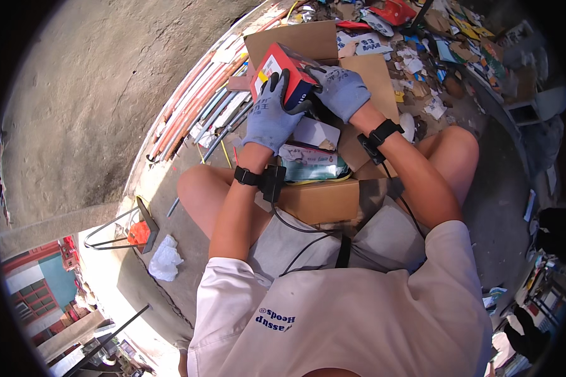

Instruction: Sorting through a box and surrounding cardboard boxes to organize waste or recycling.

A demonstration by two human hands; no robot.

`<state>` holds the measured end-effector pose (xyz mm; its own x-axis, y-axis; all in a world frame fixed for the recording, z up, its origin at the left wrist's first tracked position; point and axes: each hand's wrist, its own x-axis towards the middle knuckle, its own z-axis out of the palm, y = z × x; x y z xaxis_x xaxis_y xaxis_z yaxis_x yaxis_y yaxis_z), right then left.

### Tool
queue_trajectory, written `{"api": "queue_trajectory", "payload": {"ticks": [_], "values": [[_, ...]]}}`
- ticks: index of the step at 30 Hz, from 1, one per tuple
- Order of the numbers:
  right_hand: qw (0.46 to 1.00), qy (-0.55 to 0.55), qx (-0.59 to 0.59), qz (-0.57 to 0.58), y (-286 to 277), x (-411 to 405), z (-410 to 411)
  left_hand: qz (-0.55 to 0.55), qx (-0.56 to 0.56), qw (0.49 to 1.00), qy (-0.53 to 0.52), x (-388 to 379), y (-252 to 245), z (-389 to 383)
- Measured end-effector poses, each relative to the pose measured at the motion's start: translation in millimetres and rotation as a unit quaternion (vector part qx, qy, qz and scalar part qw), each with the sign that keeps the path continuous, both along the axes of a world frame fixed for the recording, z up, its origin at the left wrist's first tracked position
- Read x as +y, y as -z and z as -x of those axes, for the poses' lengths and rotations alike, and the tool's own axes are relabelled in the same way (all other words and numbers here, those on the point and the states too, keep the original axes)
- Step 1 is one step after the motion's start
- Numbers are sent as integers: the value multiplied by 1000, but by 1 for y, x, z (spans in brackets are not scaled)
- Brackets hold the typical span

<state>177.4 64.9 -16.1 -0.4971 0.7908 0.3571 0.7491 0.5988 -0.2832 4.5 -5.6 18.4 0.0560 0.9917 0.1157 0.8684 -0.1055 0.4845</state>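
Both hands wear grey knit work gloves with dark coated fingers. Between them they hold a red and dark-blue printed cardboard box [290, 70], tilted above an open carton. My left hand [274, 110] grips its near left side, thumb and fingers spread over the face. On the box's right end lie the fingers of my right hand [342, 89]. The open cardboard carton [320, 200] stands between my legs with its flaps [372, 87] folded out. Inside it are a pale flat box [317, 134] and a clear-wrapped package [313, 165] bearing writing.
Several long pipes and rods [203, 96] lie along the wall at the left. Torn paper and cardboard scraps [417, 66] cover the floor ahead and right. A white plastic bag [165, 258] and a metal frame with an orange bag [139, 233] lie at lower left.
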Motion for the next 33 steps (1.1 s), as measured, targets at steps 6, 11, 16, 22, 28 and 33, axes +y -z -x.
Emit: {"api": "queue_trajectory", "payload": {"ticks": [6,11,16,22,28,33], "values": [[1000,4,-25,-11,7,5,5,-41,30,998,-28,1,9,0],[999,-1,-21,-36,2,4,6,-53,71,996,-32,8,18,7],[997,-14,-64,31,-4,-6,9,44,87,991,-94,11,-4,-3],[999,1,-44,9,6,-5,10,17,113,990,-81,12,11,1],[1000,-9,13,-18,6,-3,7,44,120,990,-61,12,7,6],[999,-24,17,41,1,1,5,62,124,989,-48,13,5,10]]}}
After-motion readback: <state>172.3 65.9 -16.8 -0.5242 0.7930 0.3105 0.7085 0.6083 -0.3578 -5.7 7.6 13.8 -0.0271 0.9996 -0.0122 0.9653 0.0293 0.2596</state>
